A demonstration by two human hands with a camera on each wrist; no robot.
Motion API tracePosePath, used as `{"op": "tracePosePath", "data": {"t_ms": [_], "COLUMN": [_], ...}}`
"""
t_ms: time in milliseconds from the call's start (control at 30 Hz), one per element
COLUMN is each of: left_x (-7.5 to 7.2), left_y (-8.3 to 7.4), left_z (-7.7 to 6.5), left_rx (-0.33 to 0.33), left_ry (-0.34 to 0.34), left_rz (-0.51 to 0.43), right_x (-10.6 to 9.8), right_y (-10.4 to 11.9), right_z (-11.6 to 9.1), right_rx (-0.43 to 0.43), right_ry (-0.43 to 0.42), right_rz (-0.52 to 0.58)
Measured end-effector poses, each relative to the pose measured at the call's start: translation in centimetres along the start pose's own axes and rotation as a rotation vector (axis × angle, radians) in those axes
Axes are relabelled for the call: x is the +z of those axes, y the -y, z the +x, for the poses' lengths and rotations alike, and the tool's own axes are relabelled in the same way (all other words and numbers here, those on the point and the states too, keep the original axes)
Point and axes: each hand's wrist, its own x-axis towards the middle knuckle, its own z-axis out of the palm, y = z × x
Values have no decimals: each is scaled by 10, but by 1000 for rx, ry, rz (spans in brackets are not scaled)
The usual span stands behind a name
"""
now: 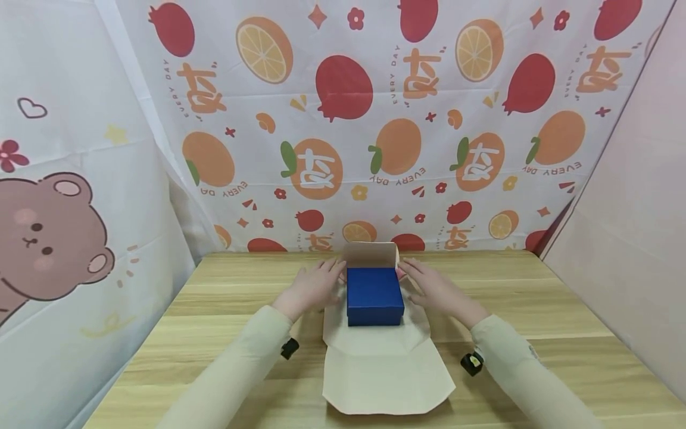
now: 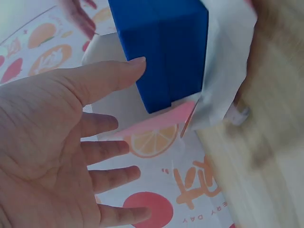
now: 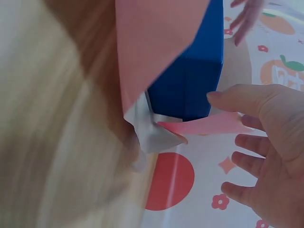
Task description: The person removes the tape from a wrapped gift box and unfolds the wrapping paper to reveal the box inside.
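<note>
A blue box (image 1: 374, 292) sits on a creased sheet of wrapping paper (image 1: 383, 378), cream inside and pink outside. Behind the box the paper's far end (image 1: 370, 255) is folded up. At the box's left side is my left hand (image 1: 312, 287), fingers extended forward to the raised paper; in the left wrist view its thumb overlaps the blue side. Mirroring it on the right, my right hand (image 1: 431, 289) has its fingertips by the other edge of the raised paper. The right wrist view shows those fingers (image 3: 251, 142) spread and straight, and a pink fold (image 3: 209, 126) beside the box.
The wooden table (image 1: 214, 333) extends to both sides of the paper. A fruit-print cloth (image 1: 343, 131) hangs behind its far edge. To the left hangs a white cloth with a bear (image 1: 48, 238), and a pale wall (image 1: 632, 238) stands on the right.
</note>
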Motion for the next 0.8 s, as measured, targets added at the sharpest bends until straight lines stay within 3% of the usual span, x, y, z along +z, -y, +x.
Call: {"op": "tracePosePath", "data": {"t_ms": [200,367,567,800], "left_x": [-9,-10,-5,10], "left_y": [0,5,13,19], "left_z": [19,40,62,72], "left_rx": [-2,-31,-108,-134], "left_ry": [-17,-67,-116,-114], "left_rz": [4,55,203,408], "right_x": [-2,5,10,14], "right_y": [-1,-8,-16,-26], "right_z": [21,41,60,71], "right_rx": [63,94,66,103], "right_ry": [-10,-40,-41,25], "right_rz": [-71,-239,-425,-582]}}
